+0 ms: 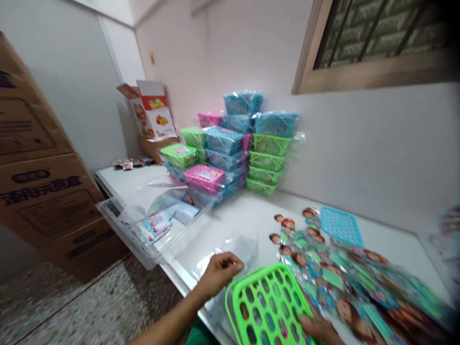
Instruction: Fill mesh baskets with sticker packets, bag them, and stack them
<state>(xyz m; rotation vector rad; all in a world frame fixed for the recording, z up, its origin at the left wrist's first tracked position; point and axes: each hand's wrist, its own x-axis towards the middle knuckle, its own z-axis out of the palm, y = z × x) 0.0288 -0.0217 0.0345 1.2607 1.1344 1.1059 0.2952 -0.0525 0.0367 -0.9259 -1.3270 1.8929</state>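
My right hand (318,327) grips the right side of a bright green plastic basket (268,299), whose face with oval holes is turned up toward me. Colours show through the holes, but what lies behind them is unclear. Just left of the basket, my left hand (221,274) is closed, with thumb and fingers drawn together. A clear plastic bag (246,251) lies right behind its fingertips; whether the fingers pinch it I cannot tell. Many bagged doll-picture packs (334,278) are spread to the right, beside a blue perforated plastic piece (341,225).
Wrapped blue, green and pink baskets (224,148) are stacked against the wall. A clear plastic tray (143,249) holding printed cards (158,226) overhangs the front edge of the white table (233,218). An open carton (154,112) stands behind; brown boxes (46,191) rise at left.
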